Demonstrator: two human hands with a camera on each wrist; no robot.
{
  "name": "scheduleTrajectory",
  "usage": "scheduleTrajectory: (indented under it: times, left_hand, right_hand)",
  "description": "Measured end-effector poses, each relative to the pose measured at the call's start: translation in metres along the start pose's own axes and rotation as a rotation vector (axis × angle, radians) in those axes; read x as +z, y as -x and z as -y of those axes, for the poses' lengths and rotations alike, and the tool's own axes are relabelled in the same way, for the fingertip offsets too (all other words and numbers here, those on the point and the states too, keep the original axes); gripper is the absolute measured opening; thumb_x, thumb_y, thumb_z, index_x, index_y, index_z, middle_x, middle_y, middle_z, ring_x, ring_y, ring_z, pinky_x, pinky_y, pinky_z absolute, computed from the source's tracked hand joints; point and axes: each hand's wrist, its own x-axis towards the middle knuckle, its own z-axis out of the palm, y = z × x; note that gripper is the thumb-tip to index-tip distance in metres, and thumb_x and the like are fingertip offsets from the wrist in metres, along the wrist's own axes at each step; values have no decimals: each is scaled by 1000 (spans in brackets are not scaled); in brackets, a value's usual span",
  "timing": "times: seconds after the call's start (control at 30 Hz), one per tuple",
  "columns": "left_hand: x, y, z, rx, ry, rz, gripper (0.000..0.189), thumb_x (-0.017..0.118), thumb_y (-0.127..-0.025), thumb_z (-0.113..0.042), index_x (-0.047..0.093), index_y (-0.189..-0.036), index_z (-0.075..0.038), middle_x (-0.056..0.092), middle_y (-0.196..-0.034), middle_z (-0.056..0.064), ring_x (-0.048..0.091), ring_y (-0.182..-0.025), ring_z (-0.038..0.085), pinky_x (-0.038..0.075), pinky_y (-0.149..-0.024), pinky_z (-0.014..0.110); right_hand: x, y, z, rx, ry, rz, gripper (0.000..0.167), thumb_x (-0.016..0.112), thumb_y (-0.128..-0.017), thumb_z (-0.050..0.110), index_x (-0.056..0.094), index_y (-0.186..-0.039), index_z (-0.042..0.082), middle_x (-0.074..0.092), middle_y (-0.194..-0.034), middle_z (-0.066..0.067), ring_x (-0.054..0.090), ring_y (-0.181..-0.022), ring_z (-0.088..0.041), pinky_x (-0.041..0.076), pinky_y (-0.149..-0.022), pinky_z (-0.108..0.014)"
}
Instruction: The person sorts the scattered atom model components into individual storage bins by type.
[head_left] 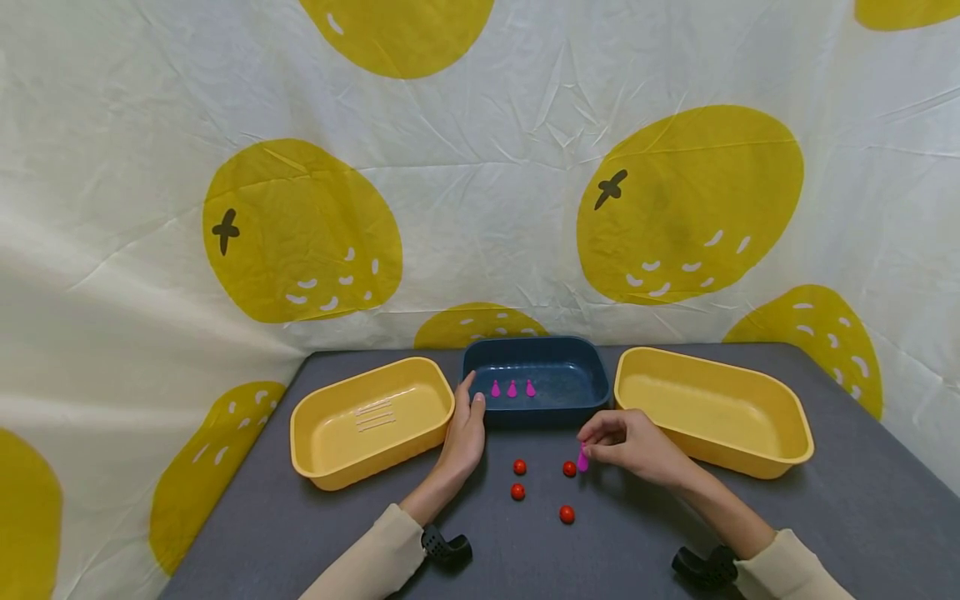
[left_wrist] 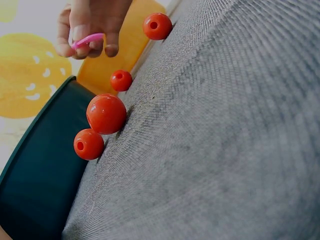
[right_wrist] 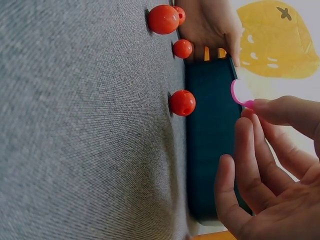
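Near the blue bin's (head_left: 536, 416) near right corner, your right hand (head_left: 633, 446) pinches a pink piece (head_left: 582, 460) between thumb and fingertip. Your left hand (head_left: 463, 437), fingers straight, touches the bin's left end. Four red beads (head_left: 567, 515) lie left of the pinched piece. Inside the blue bin are three more pink pieces (head_left: 512, 390). Farther out, the left yellow bin (head_left: 324, 478) holds pale sticks (head_left: 375, 420); the right yellow bin (head_left: 723, 450) stands opposite.

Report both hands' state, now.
Left hand: open, at the dark blue bin's left end.
Right hand: closed, pinching a small pink piece between thumb and fingers.
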Motion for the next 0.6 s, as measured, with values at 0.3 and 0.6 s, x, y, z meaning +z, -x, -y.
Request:
scheduleTrajectory:
  times: [0.3, 0.6]
  left_hand:
    - [0, 0, -1, -2, 3, 4, 58, 33, -112, -45, 21, -165, -25, 20, -173, -1, 17, -161, 26, 14, -129, 59]
    - [0, 0, 0, -2, -2, -1, 58, 32, -112, -47, 22, -165, -26, 20, -173, 0, 19, -161, 27, 15, -128, 59]
  right_hand:
    - [-1, 0, -2, -22, -15, -23, 20, 74, -95, 15, 72, -104, -3, 75, -93, -9, 65, -82, -11, 56, -75, -23]
    - [-1, -3, -2, -57, -39, -13, 19, 72, -96, 13, 71, -105, -4, 75, -92, -11, 66, -80, -13, 56, -72, -24]
